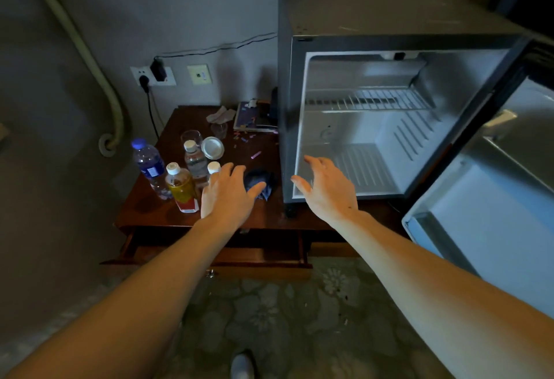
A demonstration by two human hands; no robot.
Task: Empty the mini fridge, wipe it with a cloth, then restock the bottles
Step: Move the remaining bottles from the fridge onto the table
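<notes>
Dark-grey mini fridge (353, 126) fills 1–2 o'clock of frame and sits on the rt end of a brown wood tabletop (156, 213). Its door (494, 222) is swung open toward 4 o'clock. Inside: white walls, ribbed floor, and a wire shelf (368, 99) across the upper part.

Both bare forearms reach in from 6–7 and 4–5 o'clock. Left hand (227, 195) hovers palm-down near frame centre over the tabletop, fingers (229, 168) spread wide, holding nothing. Right hand (326, 189) is at the fridge's lower front edge, fingers (313, 161) also wide, holding nothing.

Bottles stand grouped on the tabletop at 9 o'clock of the left hand:
- blue-cap bottle (148, 165), farthest left
- yellow-drink bottle (181, 188), just beside it
- clear bottle (195, 159), behind those
- 4th bottle (213, 167), only the white cap shows past the left hand

Dark blue cloth (259, 182) lies bunched on the tabletop btwn the two hands, at 3 o'clock of the left hand. The thumb tip overlaps it; can't tell if touching.

At 12 o'clock of the bottles: a glass (192, 137) and a round white lid (212, 147).
</notes>
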